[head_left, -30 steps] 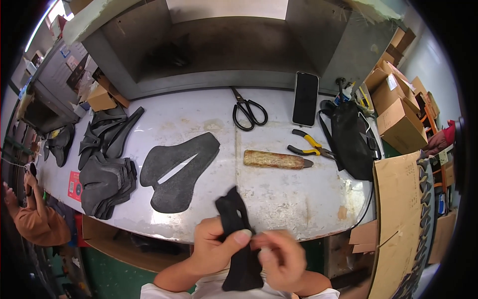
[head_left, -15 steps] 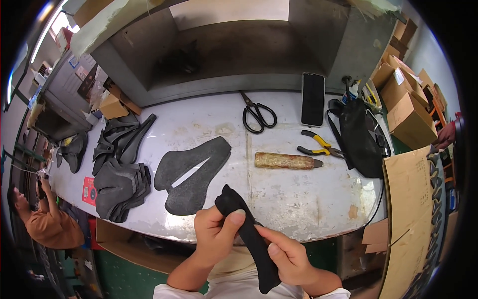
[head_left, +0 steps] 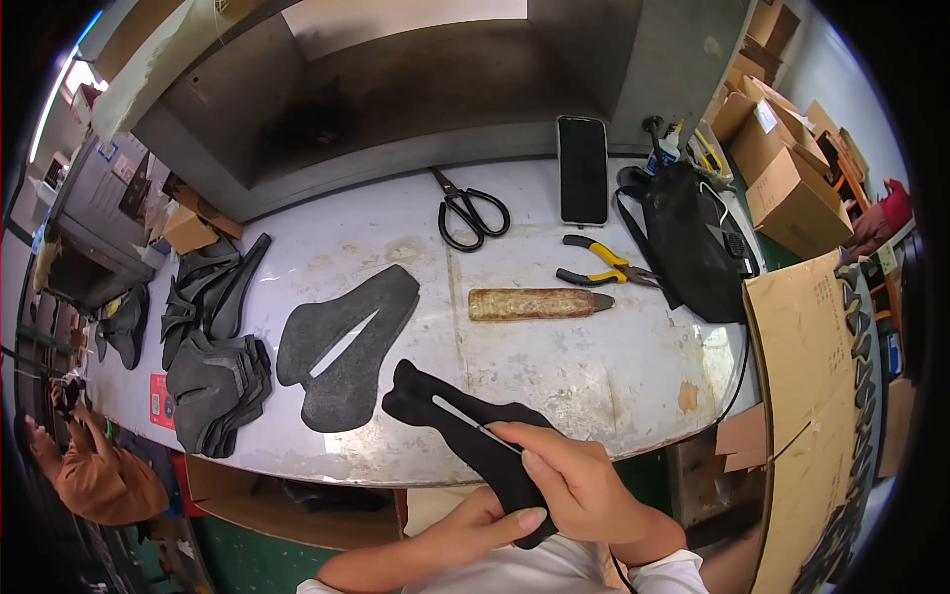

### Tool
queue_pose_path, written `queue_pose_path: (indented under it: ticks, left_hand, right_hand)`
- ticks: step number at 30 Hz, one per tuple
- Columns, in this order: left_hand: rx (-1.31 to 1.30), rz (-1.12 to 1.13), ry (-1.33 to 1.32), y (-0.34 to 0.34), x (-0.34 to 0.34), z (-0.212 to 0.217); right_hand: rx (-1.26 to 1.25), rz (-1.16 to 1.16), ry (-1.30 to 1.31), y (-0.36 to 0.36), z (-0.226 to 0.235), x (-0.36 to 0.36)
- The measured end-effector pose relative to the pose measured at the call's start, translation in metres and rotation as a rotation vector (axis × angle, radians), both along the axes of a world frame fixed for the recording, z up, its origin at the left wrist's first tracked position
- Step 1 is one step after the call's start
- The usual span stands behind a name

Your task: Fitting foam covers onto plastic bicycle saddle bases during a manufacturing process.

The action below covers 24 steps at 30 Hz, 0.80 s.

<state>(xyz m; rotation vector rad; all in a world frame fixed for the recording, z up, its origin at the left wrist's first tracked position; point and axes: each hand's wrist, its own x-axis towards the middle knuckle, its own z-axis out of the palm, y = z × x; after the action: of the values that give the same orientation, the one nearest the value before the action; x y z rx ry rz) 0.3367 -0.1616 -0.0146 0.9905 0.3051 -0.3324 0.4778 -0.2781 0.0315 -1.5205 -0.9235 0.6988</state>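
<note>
Over the near edge of the table I hold a black, saddle-shaped piece (head_left: 457, 434) with a long slot down its middle. My left hand (head_left: 485, 530) is closed round its lower end, thumb on top. My right hand (head_left: 579, 480) grips its right side, with the index fingertip at the slot; part of the piece is hidden under that hand. Beyond the hands lies a flat dark grey slotted piece (head_left: 336, 391). A worn wrapped-handle tool with a short dark blade (head_left: 539, 304) is on the table to the right of it.
Scissors (head_left: 473, 216), a phone (head_left: 582, 170), yellow-and-black pliers (head_left: 609, 265) and a black bag (head_left: 688, 247) lie farther back. Stacked grey pieces (head_left: 218, 391) are at left. A grey metal housing (head_left: 435, 148) borders the back, cardboard (head_left: 811, 396) the right. Another person (head_left: 104, 470) is far left.
The black piece has turned so its slot shows, its top end now leaning left. My left hand has moved down to its lower end; my right hand has moved up slightly. The view has shifted.
</note>
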Motion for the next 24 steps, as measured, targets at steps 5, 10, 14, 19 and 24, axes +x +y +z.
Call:
queue_pose_path:
  ticks: [5,10,14,19,24]
  left_hand:
    - [0.684,-0.051,-0.301,0.013,-0.001,0.005]
    - [0.478,0.584,-0.277,0.004,0.005,0.015]
    - [0.574,0.497,-0.255,0.009,-0.006,0.007]
    - [0.648,0.237,-0.099,0.022,-0.009,-0.014]
    - [-0.063,0.293,-0.316,0.053,-0.006,-0.021]
  right_hand:
    - [-0.152,0.035,-0.337,0.004,0.004,0.009]
    - [0.254,-0.436,-0.714,0.003,-0.035,0.004]
    - [0.473,-0.334,0.323,0.007,-0.042,-0.005]
    - [0.361,-0.148,0.769,0.002,-0.026,-0.009]
    - [0.215,-0.067,0.615,-0.005,-0.028,-0.009]
